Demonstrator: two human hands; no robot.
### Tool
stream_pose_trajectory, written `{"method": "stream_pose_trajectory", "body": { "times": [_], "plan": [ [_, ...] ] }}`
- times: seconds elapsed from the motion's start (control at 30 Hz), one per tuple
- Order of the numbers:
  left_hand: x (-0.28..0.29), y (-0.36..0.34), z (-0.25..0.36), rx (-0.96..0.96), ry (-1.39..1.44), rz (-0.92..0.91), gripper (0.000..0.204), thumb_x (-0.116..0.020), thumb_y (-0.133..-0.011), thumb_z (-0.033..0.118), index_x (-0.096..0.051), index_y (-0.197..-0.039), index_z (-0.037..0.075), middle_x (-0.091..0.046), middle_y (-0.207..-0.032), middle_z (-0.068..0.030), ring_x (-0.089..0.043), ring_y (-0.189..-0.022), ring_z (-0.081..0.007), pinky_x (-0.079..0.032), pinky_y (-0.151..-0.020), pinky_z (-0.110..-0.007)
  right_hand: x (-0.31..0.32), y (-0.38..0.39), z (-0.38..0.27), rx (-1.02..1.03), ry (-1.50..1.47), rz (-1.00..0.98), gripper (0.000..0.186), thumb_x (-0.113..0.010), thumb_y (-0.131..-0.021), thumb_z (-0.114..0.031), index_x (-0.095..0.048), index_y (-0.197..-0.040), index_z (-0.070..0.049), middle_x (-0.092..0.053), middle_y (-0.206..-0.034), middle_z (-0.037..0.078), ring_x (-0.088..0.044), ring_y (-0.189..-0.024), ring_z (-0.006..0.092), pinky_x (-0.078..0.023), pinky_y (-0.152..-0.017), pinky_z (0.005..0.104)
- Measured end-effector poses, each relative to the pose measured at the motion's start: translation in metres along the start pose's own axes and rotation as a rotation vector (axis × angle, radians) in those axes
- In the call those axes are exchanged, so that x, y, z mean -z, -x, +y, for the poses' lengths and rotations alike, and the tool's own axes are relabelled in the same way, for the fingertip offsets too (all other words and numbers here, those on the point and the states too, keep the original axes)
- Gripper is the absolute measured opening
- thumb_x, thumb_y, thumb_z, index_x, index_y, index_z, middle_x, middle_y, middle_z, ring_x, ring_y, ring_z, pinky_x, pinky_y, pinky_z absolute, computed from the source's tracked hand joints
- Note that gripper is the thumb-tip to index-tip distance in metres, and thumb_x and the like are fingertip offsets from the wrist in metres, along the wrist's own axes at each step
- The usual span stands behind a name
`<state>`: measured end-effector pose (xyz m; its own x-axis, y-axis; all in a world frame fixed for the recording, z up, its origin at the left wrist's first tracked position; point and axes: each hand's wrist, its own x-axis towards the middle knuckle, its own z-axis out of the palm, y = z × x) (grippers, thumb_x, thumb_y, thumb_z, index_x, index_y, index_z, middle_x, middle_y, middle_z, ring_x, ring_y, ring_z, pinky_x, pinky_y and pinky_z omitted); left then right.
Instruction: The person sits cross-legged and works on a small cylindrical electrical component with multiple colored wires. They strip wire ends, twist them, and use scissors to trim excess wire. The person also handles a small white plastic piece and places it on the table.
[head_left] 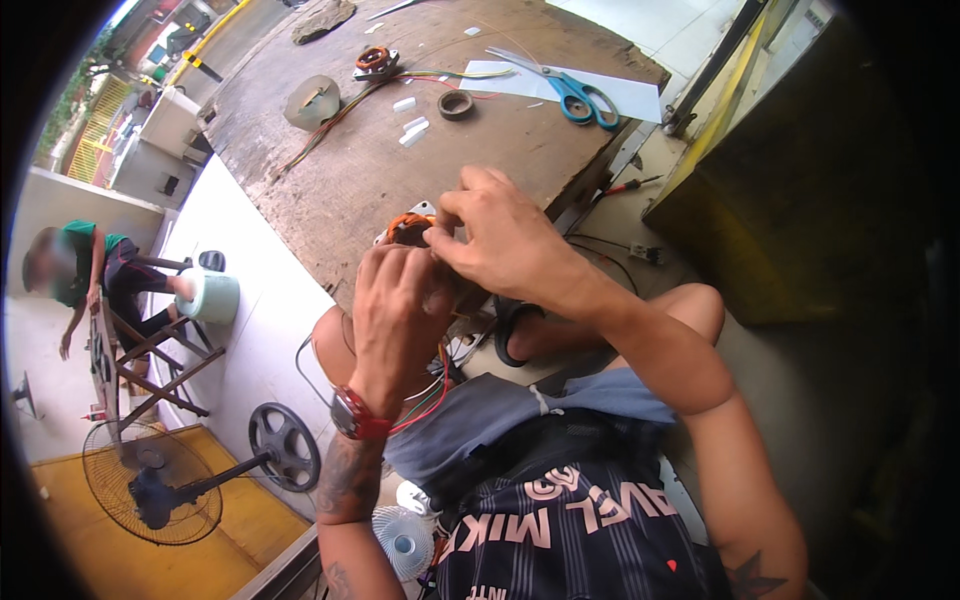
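Observation:
A motor stator (408, 226) with orange-copper windings and a pale metal mounting corner is near the table's front edge, partly hidden behind my hands. My left hand (395, 290), with a red watch on its wrist, is closed at the stator's near side, its fingertips turned out of sight. Over the stator's right side, my right hand (500, 230) is bent in a pinch, thumb and finger at the windings. Whatever is between those fingertips is too small to tell. Red, green and white lead wires (440, 395) hang below my left hand.
A second stator (375, 63) with long coloured leads lies farther back on the wooden table (300, 190). Around it are a tape roll (455, 105), teal-handled scissors (585, 98) and white paper (640, 102). A fan (155, 485) is at left, near a seated person (120, 265).

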<state>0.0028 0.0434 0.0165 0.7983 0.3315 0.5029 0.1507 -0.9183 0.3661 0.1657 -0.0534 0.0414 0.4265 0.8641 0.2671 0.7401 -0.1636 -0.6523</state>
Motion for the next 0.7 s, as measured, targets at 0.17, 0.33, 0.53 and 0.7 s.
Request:
{"method": "stream_pose_trajectory", "body": {
  "times": [0.17, 0.33, 0.53, 0.7],
  "plan": [
    [0.001, -0.005, -0.019, -0.016, 0.209, 0.001, 0.017, -0.081, -0.082, 0.001, -0.068, -0.093, 0.006, -0.066, -0.086, -0.0086, -0.069, -0.088, -0.0321, -0.046, -0.119, -0.057, 0.009, -0.004, 0.012, 0.016, -0.043, -0.122, 0.031, -0.076, -0.097, -0.032, -0.081, -0.102, -0.002, -0.068, -0.110, 0.022, -0.067, -0.111, 0.0415, -0.054, -0.101, 0.0478],
    [-0.010, 0.007, -0.023, -0.054, 0.136, 0.088, 0.017, -0.082, -0.084, 0.001, -0.069, -0.094, 0.008, -0.070, -0.091, -0.0076, -0.072, -0.090, -0.0305, -0.048, -0.119, -0.059, 0.071, -0.073, 0.083, -0.127, -0.076, 0.024, 0.043, -0.072, -0.102, -0.043, -0.079, -0.115, -0.003, -0.075, -0.111, 0.021, -0.072, -0.107, 0.0370, -0.055, -0.097, 0.0456],
    [-0.022, 0.008, -0.023, -0.125, 0.094, 0.213, 0.020, -0.085, -0.080, 0.003, -0.069, -0.093, 0.007, -0.069, -0.089, -0.0081, -0.071, -0.085, -0.0295, -0.056, -0.111, -0.058, 0.079, -0.178, 0.191, -0.418, 0.622, 0.085, 0.043, -0.073, -0.101, -0.040, -0.080, -0.118, -0.002, -0.076, -0.123, 0.023, -0.073, -0.119, 0.0390, -0.059, -0.100, 0.0490],
    [-0.023, 0.008, -0.026, -0.103, 0.117, 0.217, 0.019, -0.085, -0.080, 0.004, -0.070, -0.091, 0.008, -0.066, -0.086, -0.0074, -0.070, -0.082, -0.0282, -0.057, -0.111, -0.057, 0.064, -0.211, 0.193, -0.363, 0.571, 0.291, 0.046, -0.069, -0.102, -0.040, -0.077, -0.118, 0.002, -0.074, -0.128, 0.025, -0.070, -0.123, 0.0425, -0.056, -0.105, 0.0545]
  ]
}}
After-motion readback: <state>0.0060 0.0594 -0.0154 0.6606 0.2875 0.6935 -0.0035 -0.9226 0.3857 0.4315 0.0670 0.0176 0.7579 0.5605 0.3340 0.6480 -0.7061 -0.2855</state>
